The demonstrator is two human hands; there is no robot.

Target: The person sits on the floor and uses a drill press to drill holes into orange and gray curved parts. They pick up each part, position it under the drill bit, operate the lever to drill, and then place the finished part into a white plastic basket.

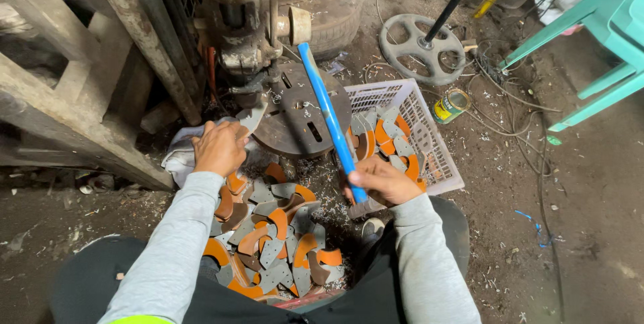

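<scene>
Two bare hands at a rusty drill press, one on a metal blank and one on the blue lever.

Beside the round slotted steel table of the drill press, the left hand is closed on a flat grey metal blade blank at the table's left edge. The right hand is wrapped tight around the long blue lever handle, below the table (fingers fully curled). A white plastic crate sits right of the table; a pile of grey-and-orange curved metal pieces lies below it on the dirt floor.
</scene>
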